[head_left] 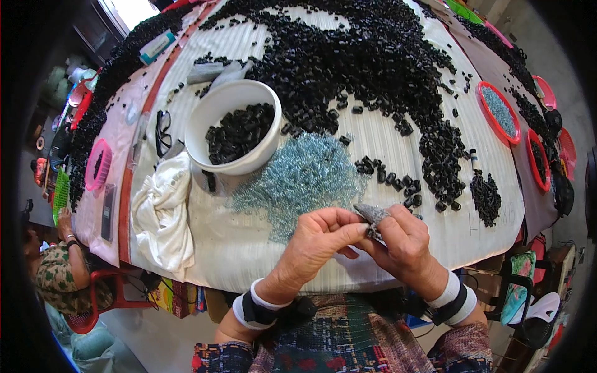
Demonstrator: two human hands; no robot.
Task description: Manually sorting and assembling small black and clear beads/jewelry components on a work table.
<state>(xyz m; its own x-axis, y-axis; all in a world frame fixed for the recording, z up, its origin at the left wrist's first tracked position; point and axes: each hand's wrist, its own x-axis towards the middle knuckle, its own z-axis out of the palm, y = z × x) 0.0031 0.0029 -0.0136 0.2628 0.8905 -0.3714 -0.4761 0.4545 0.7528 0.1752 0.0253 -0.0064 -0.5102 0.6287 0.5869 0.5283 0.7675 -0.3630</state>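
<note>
My left hand (320, 239) is closed, its thumb and index finger pinched where they meet my right hand; what they hold, if anything, is hidden. My right hand (407, 242) is curled, with a grey, pointed, cloth-like piece (371, 214) at its fingertips; I cannot tell whether that piece is held or worn on a finger. Both hands hover over the near part of the table, in front of a heap of small, shiny blue-silver metal pieces (301, 180). Behind the heap's left side stands a white bowl (198, 133) with short black plastic parts (239, 133) in it.
Black parts (360, 59) cover the far table. Left of the bowl lie eyeglasses (163, 133), with a white cloth (163, 208) nearer. Red-rimmed baskets (511, 138) stand at the right. Another person (62, 267) sits at the far left beside a red chair (102, 298).
</note>
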